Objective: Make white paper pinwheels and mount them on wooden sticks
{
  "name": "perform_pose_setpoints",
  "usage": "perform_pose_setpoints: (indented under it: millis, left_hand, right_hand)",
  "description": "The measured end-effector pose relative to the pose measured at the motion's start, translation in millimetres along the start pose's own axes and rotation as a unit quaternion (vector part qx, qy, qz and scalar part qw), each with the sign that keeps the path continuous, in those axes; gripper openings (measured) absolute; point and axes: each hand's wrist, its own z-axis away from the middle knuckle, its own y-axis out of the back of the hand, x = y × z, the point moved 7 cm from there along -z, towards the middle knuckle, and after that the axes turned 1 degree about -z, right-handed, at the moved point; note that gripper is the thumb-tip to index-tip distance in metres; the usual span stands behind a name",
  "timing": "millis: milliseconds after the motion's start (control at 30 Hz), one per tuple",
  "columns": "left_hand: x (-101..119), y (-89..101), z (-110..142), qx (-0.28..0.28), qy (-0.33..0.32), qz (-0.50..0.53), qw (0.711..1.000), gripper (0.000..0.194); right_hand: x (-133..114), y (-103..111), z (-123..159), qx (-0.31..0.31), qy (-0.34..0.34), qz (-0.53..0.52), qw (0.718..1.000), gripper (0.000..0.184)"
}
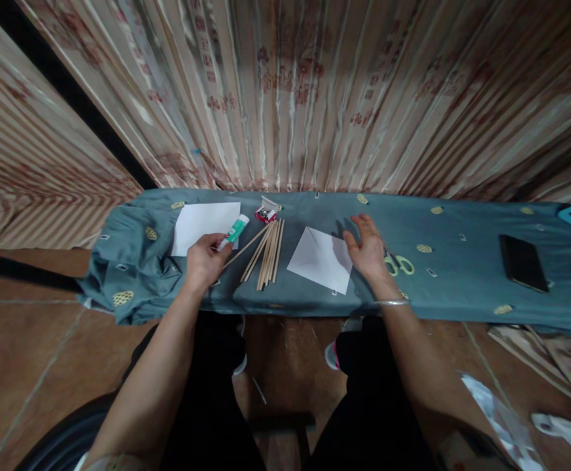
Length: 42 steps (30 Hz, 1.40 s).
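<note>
The left hand (pixel 205 263), fingers closed, grips a green-and-white cylindrical glue stick (pixel 235 230), its upper end angled away from the body and inward, toward the right hand (pixel 367 252). Whether its cap is on cannot be told. The right hand is empty and mostly open, fingers spread and thumb apart, near the right edge of a creased white paper sheet (pixel 322 258) lying between the hands; contact with the sheet cannot be made out.

Slender pale wooden sticks (pixel 268 255) fan out just inward of the left hand, with a small open red-and-white cardboard box (pixel 270 204) of metal pieces beyond them. A second, flat white paper sheet (pixel 199 222) lies beyond the left hand. Scissors with yellow-green handles (pixel 397 260) lie just outside the right hand, upon the patterned blue-green cloth (pixel 437 242).

Handling, as judged: the glue stick is best held firmly around its barrel, its upper end clear of both sheets. Light, flat fingertips near an edge would steady the creased sheet; a hard push could buckle it. Low passes over the sticks risk scattering them.
</note>
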Motion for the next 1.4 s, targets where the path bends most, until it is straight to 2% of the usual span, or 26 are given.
perform_pose_setpoints:
  millis: [67,133,200,267,333,433,533,633,767,900,1033,1100,1233,1400]
  left_hand:
    - [8.5,-9.8,4.7,0.002,0.011,0.158,0.987,0.044]
    - [24.3,-36.4,15.0,-0.074,0.025,0.281,0.957,0.048]
    - [43.1,-65.4,29.6,-0.153,0.033,0.341,0.927,0.046]
    - [57.9,-90.3,43.4,-0.215,0.043,0.377,0.900,0.044]
    - [67.5,-104.9,51.0,-0.240,0.038,0.396,0.886,0.042]
    - [72.7,-114.0,52.4,-0.245,0.038,0.418,0.874,0.040]
    - [75.9,-118.0,50.9,-0.262,0.043,0.425,0.865,0.040]
    - [78.4,-121.0,50.1,-0.282,0.035,0.400,0.871,0.039]
    - [74.2,-120.1,43.2,-0.268,0.006,0.341,0.901,0.041]
    - [60.1,-105.7,25.1,-0.204,-0.033,0.269,0.941,0.043]
    - [38.1,-72.8,3.1,-0.104,-0.076,0.146,0.981,0.037]
    - [24.9,-59.8,-4.9,-0.092,-0.076,0.074,0.990,0.037]
    - [5.7,-45.8,-13.5,-0.101,-0.068,-0.054,0.991,0.039]
    - [9.7,-47.6,-12.6,-0.127,-0.131,-0.148,0.972,0.036]
  right_hand:
    - [-10.9,-1.5,6.8,-0.009,-0.037,-0.083,0.996,0.041]
    - [-23.7,-14.1,18.4,-0.065,-0.103,-0.212,0.970,0.042]
    - [-42.5,-35.3,34.8,-0.164,-0.165,-0.330,0.915,0.043]
    - [-59.2,-50.7,49.8,-0.219,-0.223,-0.431,0.846,0.040]
    - [-66.4,-57.6,57.7,-0.213,-0.270,-0.492,0.799,0.037]
    - [-63.9,-61.1,60.2,-0.185,-0.313,-0.531,0.765,0.036]
    - [-56.5,-59.9,57.2,-0.175,-0.321,-0.537,0.761,0.036]
    - [-43.6,-52.5,52.1,-0.147,-0.333,-0.544,0.756,0.033]
    - [-15.9,-38.8,46.7,-0.086,-0.384,-0.568,0.723,0.029]
    - [7.2,-31.9,46.0,-0.074,-0.409,-0.575,0.704,0.025]
    - [18.0,-27.3,46.3,-0.084,-0.393,-0.564,0.722,0.022]
    - [20.0,-24.8,45.2,-0.089,-0.384,-0.557,0.731,0.022]
    - [18.6,-23.5,41.8,-0.100,-0.372,-0.554,0.738,0.021]
    - [8.5,-30.9,42.7,-0.130,-0.357,-0.544,0.748,0.020]
